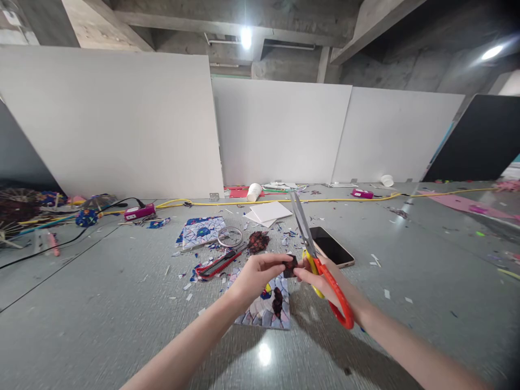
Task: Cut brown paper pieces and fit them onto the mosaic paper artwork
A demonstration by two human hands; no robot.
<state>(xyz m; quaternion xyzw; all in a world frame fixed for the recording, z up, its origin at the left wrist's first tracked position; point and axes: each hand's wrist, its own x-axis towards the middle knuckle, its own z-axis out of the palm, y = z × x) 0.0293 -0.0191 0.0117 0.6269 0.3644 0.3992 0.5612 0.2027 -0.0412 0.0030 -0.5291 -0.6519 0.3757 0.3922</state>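
My left hand [254, 279] pinches a small dark scrap with red marks [290, 267] between thumb and fingers. At its other edge, fingertips of my right hand [331, 281] also touch the scrap. Scissors with red and yellow handles [335, 292] hang in my right hand, blades pointing up and looking closed. Below the hands lies a square mosaic-patterned board [260, 314], partly hidden by my left hand, with a dark patch and blue and yellow bits on it. Beyond my left hand are a red utility knife [221, 265], a crumpled dark red-black piece [258, 241] and a silvery ring [220, 236].
A phone [333, 246] lies beyond my right hand. Farther off are another patterned board [203, 232], white square sheets [271, 211], a paper cup [254, 192], magenta power strips [140, 212] and a yellow cable [227, 203]. Scraps litter the grey floor; white panels [280, 130] stand behind.
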